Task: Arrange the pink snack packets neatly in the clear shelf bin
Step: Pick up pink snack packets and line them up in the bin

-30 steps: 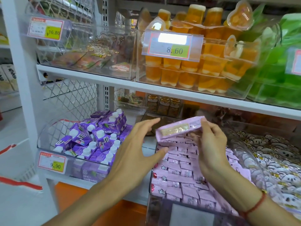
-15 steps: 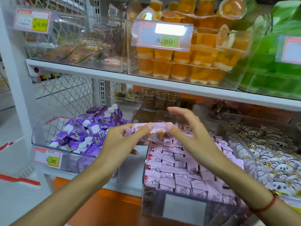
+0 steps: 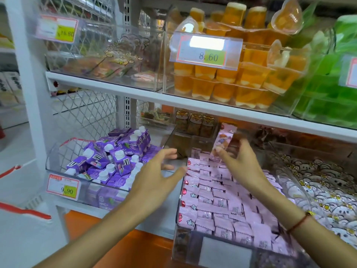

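"8.60" on upper price tag (image 3: 205, 51), "9.90" on lower price tag (image 3: 63, 187)

The right hand (image 3: 242, 163) pinches one pink packet (image 3: 222, 143) upright above the rows of pink snack packets (image 3: 222, 202) filling the clear bin (image 3: 297, 182). The left hand (image 3: 154, 182), fingers spread, holds nothing beside the bin's left wall. Purple drink cartons (image 3: 108, 157) fill the neighbouring bin; orange jelly cups (image 3: 231, 82) sit on the shelf above.
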A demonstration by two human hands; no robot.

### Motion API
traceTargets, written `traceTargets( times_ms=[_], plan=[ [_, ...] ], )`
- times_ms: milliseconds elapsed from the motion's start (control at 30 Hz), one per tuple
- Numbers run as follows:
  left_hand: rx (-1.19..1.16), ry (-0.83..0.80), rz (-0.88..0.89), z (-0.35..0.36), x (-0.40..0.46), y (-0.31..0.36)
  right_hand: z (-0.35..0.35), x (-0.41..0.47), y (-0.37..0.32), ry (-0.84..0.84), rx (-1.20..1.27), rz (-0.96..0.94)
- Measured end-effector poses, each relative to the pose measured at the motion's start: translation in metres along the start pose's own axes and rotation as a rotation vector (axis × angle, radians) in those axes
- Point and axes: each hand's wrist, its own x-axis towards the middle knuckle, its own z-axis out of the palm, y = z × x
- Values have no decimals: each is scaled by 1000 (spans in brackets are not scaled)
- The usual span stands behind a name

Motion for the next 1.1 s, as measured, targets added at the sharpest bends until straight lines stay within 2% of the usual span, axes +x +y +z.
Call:
traceTargets(
  times_ms=[100, 167, 267, 500, 667, 800, 933, 1000, 1033, 1100],
  plan=[
    [83, -110, 1, 2, 0, -3, 10, 23, 10, -23, 26, 97],
    [110, -126, 28, 2, 0, -3, 18, 34, 10, -84, 39, 105],
    [100, -126, 49, 1, 0, -5, 34, 42, 9, -160, 15, 74],
    [118, -120, 54, 3, 0, -11, 50, 47, 26, -157, -56, -27],
    [112, -122, 40, 3, 1, -12, 40, 57, 40, -229, -591, -254],
    [98, -118, 34, 3, 3, -11, 32, 56, 47, -484, -717, -209],
    [92, -114, 28, 5, 2, -10, 34, 62, 39, -556, -932, -250],
    [91, -115, 34, 5, 2, -10, 34, 69, 32, -578, -909, -212],
    [88, -116, 37, 4, 1, -11, 34, 73, 30, -571, -823, -169],
    [89, -118, 43, 4, 1, -13, 36, 79, 31, -447, -585, -56]
  ],
)
